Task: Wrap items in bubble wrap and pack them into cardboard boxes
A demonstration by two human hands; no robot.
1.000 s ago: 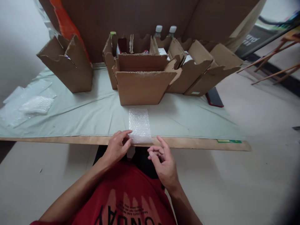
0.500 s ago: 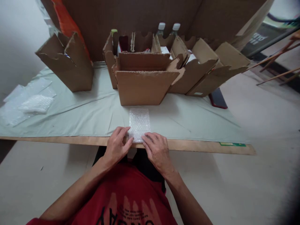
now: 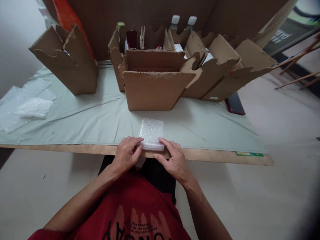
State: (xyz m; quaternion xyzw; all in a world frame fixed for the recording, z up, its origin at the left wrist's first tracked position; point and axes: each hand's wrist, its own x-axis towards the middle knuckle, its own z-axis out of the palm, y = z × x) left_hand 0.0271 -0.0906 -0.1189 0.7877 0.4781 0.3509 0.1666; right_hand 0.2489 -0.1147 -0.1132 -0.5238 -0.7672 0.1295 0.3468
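The bubble wrap (image 3: pixel 151 133) lay flat at the lower centre of the frame, its near end reaching over the wooden edge of the desk (image 3: pixel 212 155). That end looked thicker, so I judged at least one fold to be made, while the far part lay smooth; whether more folding was left, or whether anything was inside, I couldn't tell. My left grip (image 3: pixel 127 151) was loosely curled, thumb and forefinger a little parted, with the tips at the wrap's left edge. My right grip (image 3: pixel 176 161) was wider open, the forefinger touching the right edge and the thumb apart from it, below the near end. Neither was clenched around it. Just beyond the wrap, in the centre of the frame, stood an open-topped front carton (image 3: pixel 155 90), which blocked the space behind; nothing lay between it and the wrap but the pale green cloth (image 3: pixel 107 125). More open cartons (image 3: pixel 217 78) ran behind it toward the upper right, with white-capped bottles (image 3: pixel 175 22) showing above them. A separate carton (image 3: pixel 75 75) stood at upper left, a pile of clear wrap (image 3: pixel 33 106) lay at the left edge, and a dark flat slab (image 3: pixel 236 105) rested at right, all clear of my fingers.
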